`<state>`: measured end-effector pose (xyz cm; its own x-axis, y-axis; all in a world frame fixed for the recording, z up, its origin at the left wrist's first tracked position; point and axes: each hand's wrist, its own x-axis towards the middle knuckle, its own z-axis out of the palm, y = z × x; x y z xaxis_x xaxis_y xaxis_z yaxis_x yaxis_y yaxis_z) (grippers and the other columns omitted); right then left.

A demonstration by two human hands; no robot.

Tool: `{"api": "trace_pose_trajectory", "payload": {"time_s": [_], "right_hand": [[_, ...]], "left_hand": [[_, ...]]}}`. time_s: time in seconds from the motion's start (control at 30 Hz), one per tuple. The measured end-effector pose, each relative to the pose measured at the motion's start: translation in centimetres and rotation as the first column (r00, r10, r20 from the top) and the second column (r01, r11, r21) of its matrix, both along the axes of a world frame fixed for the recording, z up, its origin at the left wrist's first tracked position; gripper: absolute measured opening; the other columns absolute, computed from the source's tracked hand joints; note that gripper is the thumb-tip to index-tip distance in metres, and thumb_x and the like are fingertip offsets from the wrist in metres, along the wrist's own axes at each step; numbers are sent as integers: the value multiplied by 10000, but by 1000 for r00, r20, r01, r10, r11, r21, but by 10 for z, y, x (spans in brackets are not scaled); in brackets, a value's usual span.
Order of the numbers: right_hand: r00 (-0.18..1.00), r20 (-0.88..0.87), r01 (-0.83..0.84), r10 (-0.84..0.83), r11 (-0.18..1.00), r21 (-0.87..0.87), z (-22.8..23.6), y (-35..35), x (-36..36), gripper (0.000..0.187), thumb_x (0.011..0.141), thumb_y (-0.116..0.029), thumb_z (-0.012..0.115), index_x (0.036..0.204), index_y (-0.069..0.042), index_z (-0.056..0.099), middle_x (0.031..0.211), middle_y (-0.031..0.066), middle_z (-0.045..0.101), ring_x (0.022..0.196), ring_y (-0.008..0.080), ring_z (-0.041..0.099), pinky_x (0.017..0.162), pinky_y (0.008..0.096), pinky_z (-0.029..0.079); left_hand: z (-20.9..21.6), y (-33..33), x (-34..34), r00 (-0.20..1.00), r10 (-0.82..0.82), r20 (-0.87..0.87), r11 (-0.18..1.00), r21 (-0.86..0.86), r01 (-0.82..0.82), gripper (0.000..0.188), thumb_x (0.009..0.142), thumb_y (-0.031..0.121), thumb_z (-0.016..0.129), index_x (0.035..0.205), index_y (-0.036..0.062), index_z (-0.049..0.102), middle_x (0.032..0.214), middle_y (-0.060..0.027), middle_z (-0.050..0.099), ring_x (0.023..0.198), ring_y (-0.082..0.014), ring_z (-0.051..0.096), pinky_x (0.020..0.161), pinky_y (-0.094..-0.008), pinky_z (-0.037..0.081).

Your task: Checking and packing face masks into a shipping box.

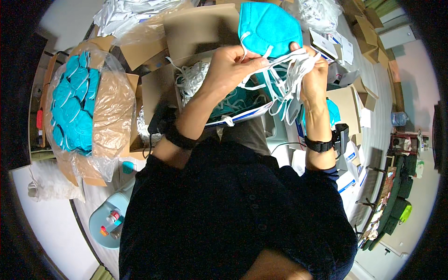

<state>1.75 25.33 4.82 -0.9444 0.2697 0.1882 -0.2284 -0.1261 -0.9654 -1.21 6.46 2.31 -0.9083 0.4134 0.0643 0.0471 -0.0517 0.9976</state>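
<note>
Both of my hands are raised over an open cardboard box (205,23), with a turquoise face mask (270,30) between them. My left hand (233,70) is closed in a pinch at the mask's lower left edge, by a white strap. On the other side my right hand (315,74) grips a bunch of white elastic straps (291,77), its thumb against the mask's lower right edge. The straps hang in loops below the mask. Inside the box lie more white straps (193,79) and dark turquoise masks (235,102), partly hidden by my left forearm.
At left, a plastic-lined carton (112,116) holds a heap of turquoise masks (74,107). A light blue stool (100,219) with a bottle (112,219) stands at lower left. White packages in plastic (135,16) lie at the back; more cartons (366,35) line the right.
</note>
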Motion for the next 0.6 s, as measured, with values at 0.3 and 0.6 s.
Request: {"api": "trace_pose_trajectory", "payload": {"time_s": [0.3, 0.6], "right_hand": [[979, 107, 173, -175, 985, 23, -8, 35, -5, 135, 855, -142, 697, 811, -14, 691, 627, -3, 612, 495, 68, 507, 435, 225, 347], [991, 94, 97, -94, 995, -20, -5, 23, -2, 143, 853, -140, 707, 776, -24, 674, 600, -22, 585, 472, 49, 456, 427, 221, 302]], "left_hand": [[22, -65, -23, 884, -467, 37, 630, 715, 303, 365, 990, 316, 412, 793, 38, 544, 738, -41, 522, 725, -117, 473, 716, -279, 394], [17, -27, -11, 969, -212, -130, 974, -112, 198, 232, 907, 228, 617, 946, 11, 690, 735, 18, 609, 659, -40, 515, 581, -199, 385]]}}
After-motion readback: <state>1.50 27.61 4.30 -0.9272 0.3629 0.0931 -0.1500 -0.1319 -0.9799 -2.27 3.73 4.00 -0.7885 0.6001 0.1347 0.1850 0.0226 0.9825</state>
